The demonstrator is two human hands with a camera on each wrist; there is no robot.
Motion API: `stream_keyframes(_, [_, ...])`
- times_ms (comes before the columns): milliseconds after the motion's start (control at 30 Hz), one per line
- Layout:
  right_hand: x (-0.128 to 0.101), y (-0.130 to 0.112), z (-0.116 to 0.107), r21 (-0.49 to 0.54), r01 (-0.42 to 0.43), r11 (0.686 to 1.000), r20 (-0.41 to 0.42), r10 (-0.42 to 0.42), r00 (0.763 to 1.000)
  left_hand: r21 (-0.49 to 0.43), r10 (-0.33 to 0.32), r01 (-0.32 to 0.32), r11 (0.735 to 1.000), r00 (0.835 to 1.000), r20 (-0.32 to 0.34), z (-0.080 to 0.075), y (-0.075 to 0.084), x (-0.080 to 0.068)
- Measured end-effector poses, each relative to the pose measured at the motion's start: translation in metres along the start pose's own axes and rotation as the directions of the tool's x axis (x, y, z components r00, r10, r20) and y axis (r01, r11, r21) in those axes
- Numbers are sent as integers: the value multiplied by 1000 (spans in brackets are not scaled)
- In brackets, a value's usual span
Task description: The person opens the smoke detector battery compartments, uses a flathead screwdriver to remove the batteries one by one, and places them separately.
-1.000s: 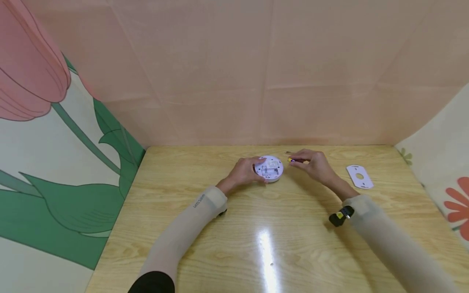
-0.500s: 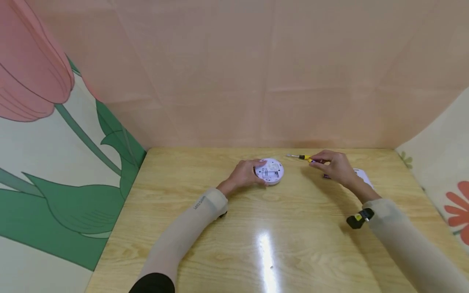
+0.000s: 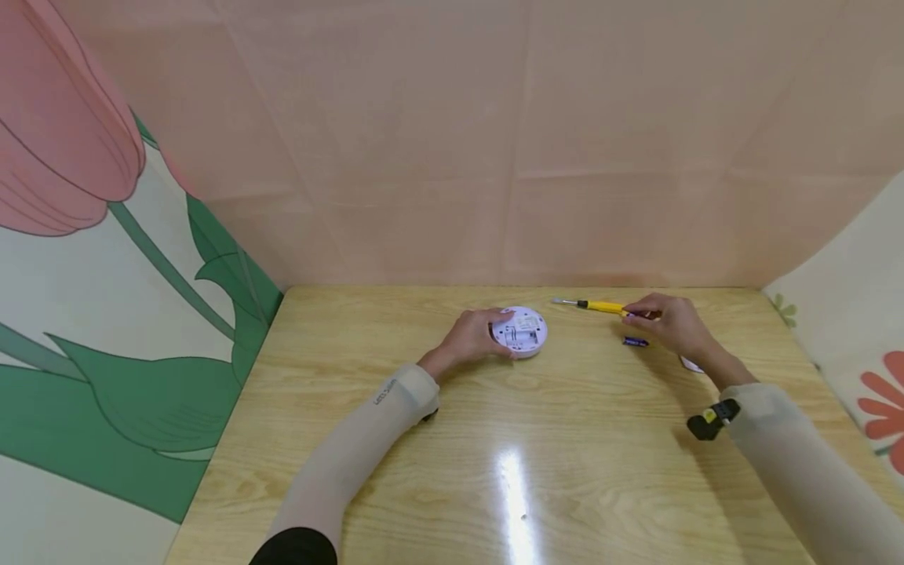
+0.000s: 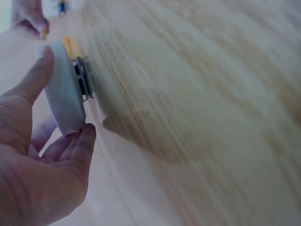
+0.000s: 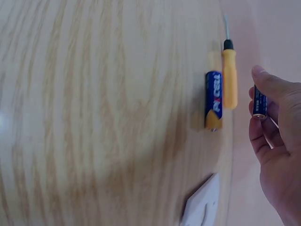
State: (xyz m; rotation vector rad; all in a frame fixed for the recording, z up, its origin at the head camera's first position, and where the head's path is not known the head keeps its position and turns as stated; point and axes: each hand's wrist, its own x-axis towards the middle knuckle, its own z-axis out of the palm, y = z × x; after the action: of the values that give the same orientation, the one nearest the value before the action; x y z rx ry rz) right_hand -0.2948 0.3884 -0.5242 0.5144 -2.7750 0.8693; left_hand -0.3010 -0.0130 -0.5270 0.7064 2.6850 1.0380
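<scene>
A round white device (image 3: 521,330) lies on the wooden table (image 3: 452,455) toward its far edge and is gripped at its rim by the left hand (image 3: 472,337), thumb and fingers curled round it. To its right, a second battery (image 5: 259,101) is pinched in the fingers of the right hand (image 3: 667,323). A yellow screwdriver (image 3: 600,306) and a loose battery (image 5: 214,100) lie just beside that hand, and a white plate (image 5: 203,205) is partly hidden behind it.

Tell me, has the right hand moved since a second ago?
Yes. The right hand has shifted rightward, away from the white round device, which sits where it was.
</scene>
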Motion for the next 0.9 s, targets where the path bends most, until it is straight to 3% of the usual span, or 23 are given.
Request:
stream_keyframes(267, [-4, 11, 0, 0, -117, 993, 77, 117, 990, -1, -4, 4, 1000, 1000, -2, 1, -2, 0])
stream_keyframes(600, [-2, 27, 11, -15, -96, 995, 74, 97, 993, -1, -16, 16, 1000, 1000, -5, 1, 0, -2])
stream_keyframes(900, [-1, 28, 14, -49, -83, 995, 75, 87, 993, 19, -7, 7, 1000, 1000, -2, 0, 0, -1])
